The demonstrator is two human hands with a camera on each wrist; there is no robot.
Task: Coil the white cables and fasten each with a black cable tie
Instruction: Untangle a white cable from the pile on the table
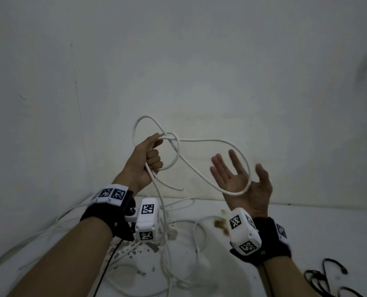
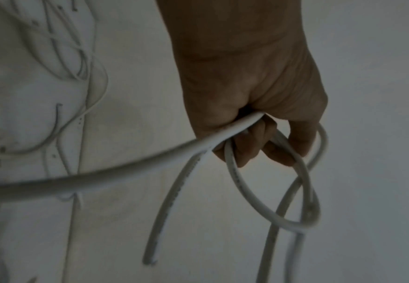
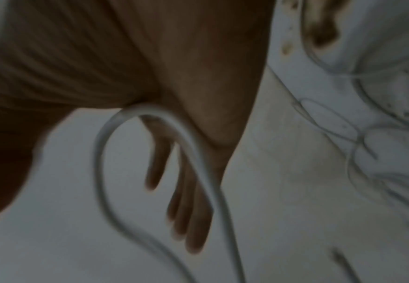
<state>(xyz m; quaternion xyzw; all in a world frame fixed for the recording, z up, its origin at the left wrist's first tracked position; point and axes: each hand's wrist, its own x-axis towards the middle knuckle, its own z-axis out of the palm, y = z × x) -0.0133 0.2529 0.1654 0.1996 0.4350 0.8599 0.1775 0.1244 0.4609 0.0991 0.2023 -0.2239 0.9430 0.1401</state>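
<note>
A white cable (image 1: 199,141) hangs in loose loops in the air before a white wall. My left hand (image 1: 148,159) grips two or three loops of it in a fist; the left wrist view shows the cable (image 2: 235,132) passing under the curled fingers (image 2: 254,145), with a cut end (image 2: 150,260) dangling. My right hand (image 1: 240,179) is raised palm up with fingers spread and straight; one wide loop lies across its palm (image 3: 150,113) without being gripped. Black cable ties (image 1: 328,275) lie at the lower right on the white surface.
More white cables (image 1: 178,243) lie tangled on the stained white surface (image 1: 306,228) below my wrists. A brown stain (image 1: 220,224) marks it near the right wrist. A thin black cord (image 1: 109,262) runs down beneath the left forearm.
</note>
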